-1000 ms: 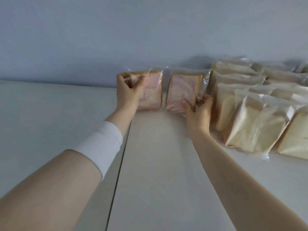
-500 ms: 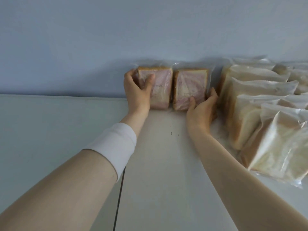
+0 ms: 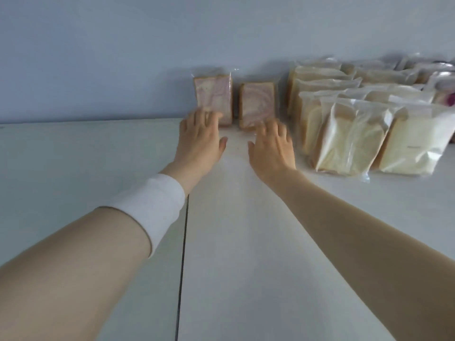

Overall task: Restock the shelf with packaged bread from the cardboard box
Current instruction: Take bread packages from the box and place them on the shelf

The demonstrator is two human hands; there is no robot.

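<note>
At 12 o'clock, left pink-swirl bread pack (image 3: 213,97) and right pink-swirl bread pack (image 3: 257,104) upright against wall (image 3: 123,57), apart. Below them left hand (image 3: 200,143), right hand (image 3: 272,148) spread flat, gripping nothing, fingertips at pack bases; contact blurred. At 2 o'clock pale bread packs (image 3: 344,134) crowd shelf (image 3: 234,242).

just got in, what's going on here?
A person is stocking a white shelf with bagged bread. The left pink-swirl pack and the right pink-swirl pack stand upright against the wall, a small gap between them. The left hand and right hand are open in front of them, gripping nothing; blur hides whether fingertips touch. Rows of plain bread packs sit to the right. No cardboard box in view.
</note>
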